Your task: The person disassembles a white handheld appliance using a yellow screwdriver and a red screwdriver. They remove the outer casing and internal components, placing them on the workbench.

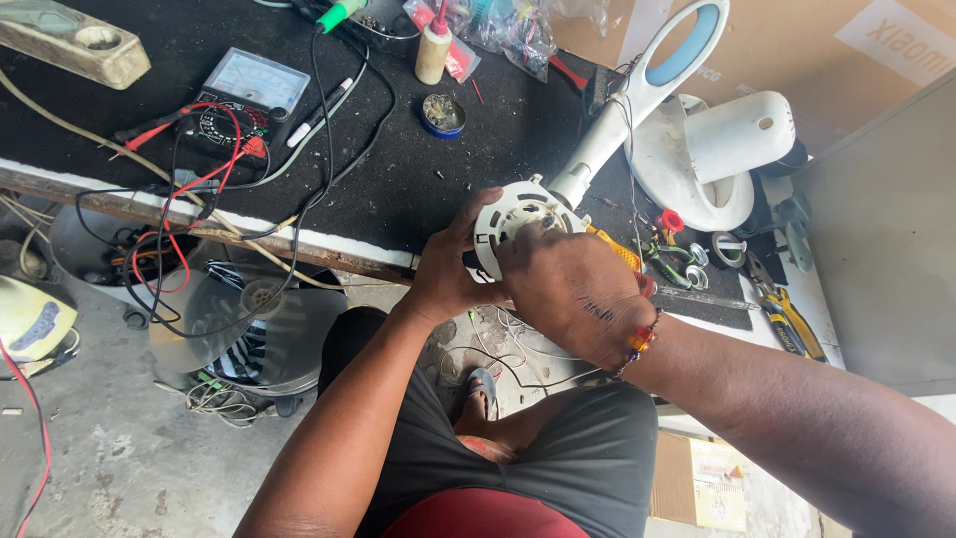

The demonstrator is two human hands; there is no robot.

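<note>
— White round housing [510, 221] sits between our two hands at the near edge of the table [418, 169], with its long white handle [637, 95] running away from us across the black mat.

— Right. Our left hand [448, 274] is curled around the rim from the side and below, thumb up along the edge, so it has a firm hold of the disc.

— And the right hand [573, 289]?

— It lies over the top, fingers bent down into the open face. We cannot tell whether they pinch anything in there; the back of the hand hides the tips.

— Then we judge the good way is to let the left hand do nothing but steady, and keep the handle resting on the table so the far end carries its own weight.

— Agreed. Thin wires [518, 349] hang beneath the housing towards our lap, so we had better not twist the disc sharply or they may snag.

— Yellow-handled pliers [787, 319] lie to the right on the table, near enough to pick up without letting go on the left.

— The analogue meter [244, 100] with its red leads [189, 149] lies well apart on the left.
</note>
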